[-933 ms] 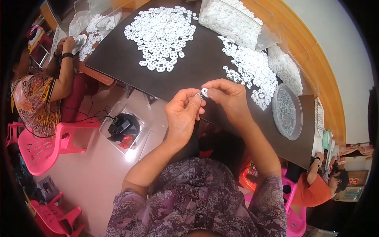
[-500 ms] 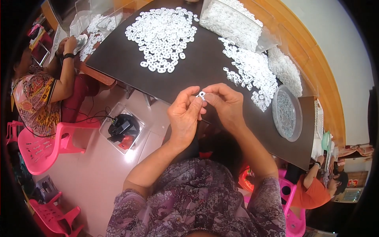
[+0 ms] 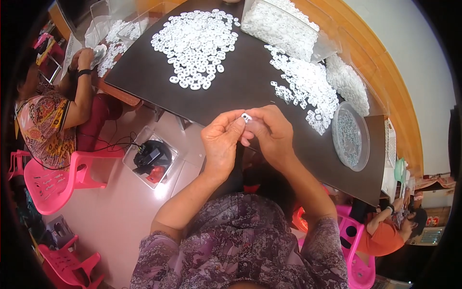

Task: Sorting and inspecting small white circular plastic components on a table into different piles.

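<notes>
A small white plastic piece with dark holes (image 3: 246, 117) is pinched between the fingertips of both hands, just over the table's near edge. My left hand (image 3: 221, 144) is closed on its left side, with the thumb along it. Curled against the other side is my right hand (image 3: 275, 135), its fingertips partly hidden. Beyond the hands lies a spread of white oval two-holed pieces (image 3: 195, 45). Smaller white pieces (image 3: 308, 84) are heaped to the right. Near them, a round clear dish (image 3: 364, 147) holds many small silvery metal parts, too small to name.
The dark table (image 3: 250, 82) carries a clear bin of white pieces (image 3: 279, 29) at the back and another white heap (image 3: 349, 84) at right. One person (image 3: 48, 115) works at left, another (image 3: 385, 233) at right. A pink chair (image 3: 57, 183) and a floor tray (image 3: 127, 159) stand left.
The white piece has turned between my fingertips, so its two-holed face now shows more. My right fingers have curled in closer, and both hands have shifted slightly.
</notes>
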{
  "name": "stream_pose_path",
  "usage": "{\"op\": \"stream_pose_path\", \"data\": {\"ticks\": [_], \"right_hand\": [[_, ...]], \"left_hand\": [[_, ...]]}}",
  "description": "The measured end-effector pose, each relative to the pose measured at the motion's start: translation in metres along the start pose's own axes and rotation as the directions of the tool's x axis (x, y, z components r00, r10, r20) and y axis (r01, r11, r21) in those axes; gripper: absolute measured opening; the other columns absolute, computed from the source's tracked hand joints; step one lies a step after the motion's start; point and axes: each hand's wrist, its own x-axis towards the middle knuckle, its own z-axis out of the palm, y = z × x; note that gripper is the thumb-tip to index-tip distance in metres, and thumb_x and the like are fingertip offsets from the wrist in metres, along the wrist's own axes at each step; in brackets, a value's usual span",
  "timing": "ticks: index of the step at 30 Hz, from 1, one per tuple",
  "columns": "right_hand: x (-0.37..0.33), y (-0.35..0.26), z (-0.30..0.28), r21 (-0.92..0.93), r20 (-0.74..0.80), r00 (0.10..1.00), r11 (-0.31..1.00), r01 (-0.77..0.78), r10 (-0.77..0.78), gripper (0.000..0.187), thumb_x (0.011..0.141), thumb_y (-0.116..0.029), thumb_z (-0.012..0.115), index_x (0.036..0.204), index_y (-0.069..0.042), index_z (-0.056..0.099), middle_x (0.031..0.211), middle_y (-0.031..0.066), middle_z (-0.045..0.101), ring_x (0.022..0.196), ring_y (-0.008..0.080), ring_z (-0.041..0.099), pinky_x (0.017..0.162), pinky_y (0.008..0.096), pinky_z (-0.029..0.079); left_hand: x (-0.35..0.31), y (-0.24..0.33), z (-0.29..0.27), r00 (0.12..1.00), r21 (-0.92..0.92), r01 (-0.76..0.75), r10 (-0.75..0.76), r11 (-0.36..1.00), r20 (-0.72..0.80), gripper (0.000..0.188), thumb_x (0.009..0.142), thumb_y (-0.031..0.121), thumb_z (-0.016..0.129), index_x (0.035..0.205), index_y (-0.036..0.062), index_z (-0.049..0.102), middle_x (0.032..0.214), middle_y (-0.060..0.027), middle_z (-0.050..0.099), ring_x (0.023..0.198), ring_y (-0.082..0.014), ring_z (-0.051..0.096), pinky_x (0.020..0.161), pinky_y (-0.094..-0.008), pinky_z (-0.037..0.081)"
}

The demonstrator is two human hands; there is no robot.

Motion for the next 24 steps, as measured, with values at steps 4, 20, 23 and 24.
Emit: {"op": "stream_pose_path", "data": {"ticks": [4,20,23,24], "right_hand": [[0.002,-0.002,0.001,-0.124,-0.036,0.981,0.975,0.183,-0.189,0.025,0.069,0.000,0.064,0.094,-0.003,0.062,0.081,0.0096,0.058,0.072,0.0264,0.055,0.061,0.0343,0.045],[-0.011,0.003,-0.008,-0.267,-0.063,0.928,0.902,0.339,-0.367,0.027,0.072,0.003,0.062,0.099,0.001,0.062,0.089,0.0124,0.061,0.076,0.0262,0.056,0.064,0.0334,0.046],[-0.017,0.002,-0.009,-0.255,-0.094,0.930,0.911,0.323,-0.356,0.027,0.073,0.003,0.062,0.099,0.001,0.062,0.090,0.0122,0.061,0.076,0.0261,0.056,0.064,0.0331,0.046],[-0.019,0.002,-0.009,-0.254,-0.100,0.930,0.913,0.320,-0.354,0.027,0.073,0.003,0.062,0.099,0.001,0.062,0.090,0.0122,0.061,0.076,0.0261,0.056,0.064,0.0331,0.046]], "left_hand": [[0.003,-0.002,0.000,1.000,-0.006,-0.023,0.023,1.000,0.000,0.019,0.089,0.006,0.057,0.101,-0.0079,0.061,0.083,-0.0110,0.065,0.063,-0.0128,0.060,0.056,-0.0226,0.049],[-0.010,0.002,0.001,0.997,0.114,-0.010,0.001,0.993,0.076,0.022,0.089,0.004,0.054,0.108,-0.0066,0.060,0.086,-0.0088,0.065,0.070,-0.0113,0.059,0.063,-0.0232,0.049],[-0.013,0.002,-0.001,0.989,0.110,-0.044,0.027,0.993,0.146,0.023,0.090,0.005,0.054,0.110,-0.0054,0.060,0.087,-0.0060,0.064,0.072,-0.0076,0.057,0.064,-0.0195,0.047],[-0.014,0.003,-0.001,0.990,0.122,-0.042,0.025,0.992,0.141,0.023,0.090,0.005,0.054,0.110,-0.0053,0.060,0.087,-0.0057,0.064,0.072,-0.0075,0.057,0.063,-0.0193,0.046]]}}
